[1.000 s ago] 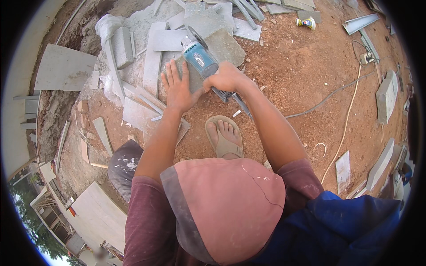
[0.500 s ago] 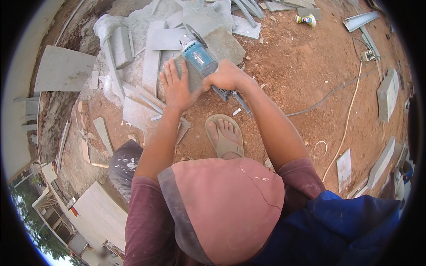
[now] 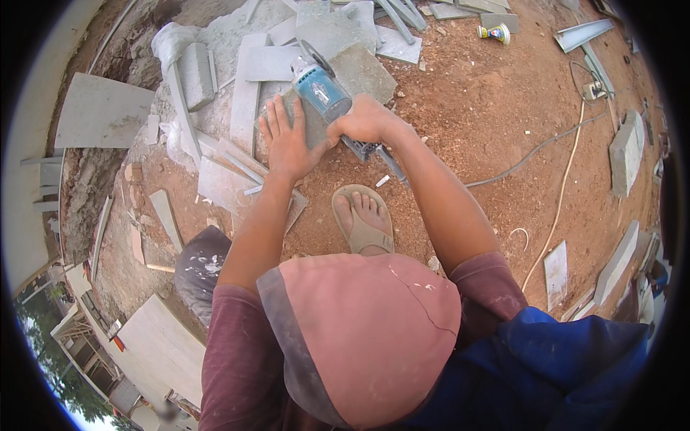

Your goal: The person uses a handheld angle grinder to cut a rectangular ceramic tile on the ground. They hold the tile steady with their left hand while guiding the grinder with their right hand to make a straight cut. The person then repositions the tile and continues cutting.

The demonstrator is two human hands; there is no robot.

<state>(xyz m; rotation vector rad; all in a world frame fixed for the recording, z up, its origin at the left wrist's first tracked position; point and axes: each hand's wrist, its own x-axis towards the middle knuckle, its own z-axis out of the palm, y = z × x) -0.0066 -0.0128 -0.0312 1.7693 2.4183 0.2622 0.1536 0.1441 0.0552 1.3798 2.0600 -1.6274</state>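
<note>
I see the right hand point(image 3: 365, 122) closed round the blue grinder point(image 3: 321, 87), its disc on the grey stone slab point(image 3: 359, 68). Left hand point(image 3: 287, 140) open, flat on the slab just beside the grinder, on red dirt ground point(image 3: 489, 108).

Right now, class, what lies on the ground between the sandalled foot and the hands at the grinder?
In the head view, bare red dirt with one small pale stone chip lies between the foot and the hands.
</note>
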